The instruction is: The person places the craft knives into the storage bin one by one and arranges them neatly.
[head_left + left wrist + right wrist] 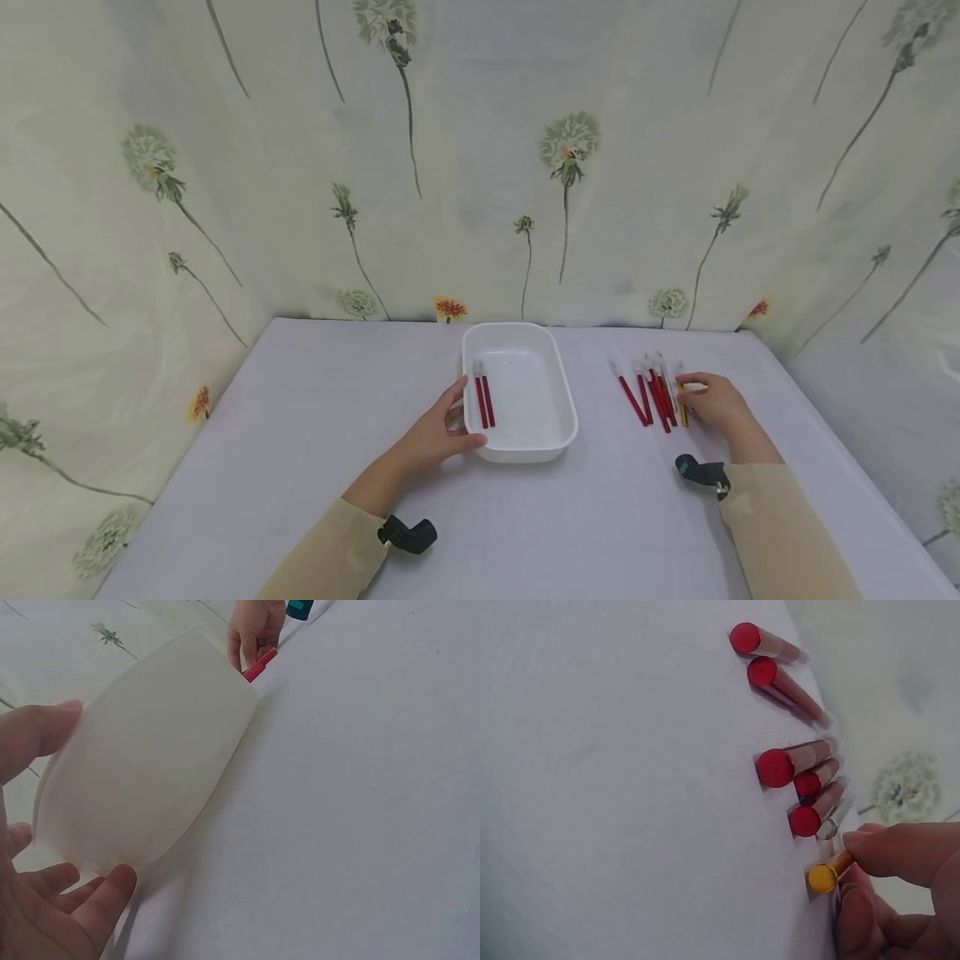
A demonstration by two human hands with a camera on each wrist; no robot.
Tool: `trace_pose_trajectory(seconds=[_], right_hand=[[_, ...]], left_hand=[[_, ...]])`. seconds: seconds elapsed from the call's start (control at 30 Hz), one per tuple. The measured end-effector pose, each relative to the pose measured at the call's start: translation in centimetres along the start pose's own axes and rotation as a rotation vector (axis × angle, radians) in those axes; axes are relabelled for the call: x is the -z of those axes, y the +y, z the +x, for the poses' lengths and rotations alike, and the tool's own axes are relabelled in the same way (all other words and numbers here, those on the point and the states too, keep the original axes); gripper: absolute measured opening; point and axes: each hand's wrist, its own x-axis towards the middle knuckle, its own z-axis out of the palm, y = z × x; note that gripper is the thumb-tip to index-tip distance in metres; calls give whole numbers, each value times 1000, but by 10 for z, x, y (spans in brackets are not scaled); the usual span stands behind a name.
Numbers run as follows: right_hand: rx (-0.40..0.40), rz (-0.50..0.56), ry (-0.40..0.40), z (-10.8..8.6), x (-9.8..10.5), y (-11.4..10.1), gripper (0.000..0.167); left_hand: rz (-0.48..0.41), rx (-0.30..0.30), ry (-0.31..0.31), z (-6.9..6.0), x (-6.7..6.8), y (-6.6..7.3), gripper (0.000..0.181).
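My left hand (438,429) grips the left side of a white plastic tub (558,392), thumb at the near corner and fingers on the left rim. Two red pens (487,400) with clear tops lie side by side in the tub's left part. At the right, my right hand (716,402) pinches a yellow pen (825,877) between thumb and fingers, its end at the cloth. Just left of that hand lies a loose group of several red pens (660,400). Among them is a pale, clear-looking pen (828,828).
White cloth (600,525) covers the table. A curtain (465,208) printed with dandelions stands behind and at both sides. Dark wrist devices (408,535) sit at both sleeve cuffs.
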Motion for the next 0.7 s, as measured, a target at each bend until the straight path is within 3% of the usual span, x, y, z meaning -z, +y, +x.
trace_pose_trajectory(seconds=[0.7], right_hand=[[32, 103, 18, -14, 0, 8, 53]], left_hand=[[17, -10, 2, -1, 0, 1, 103]])
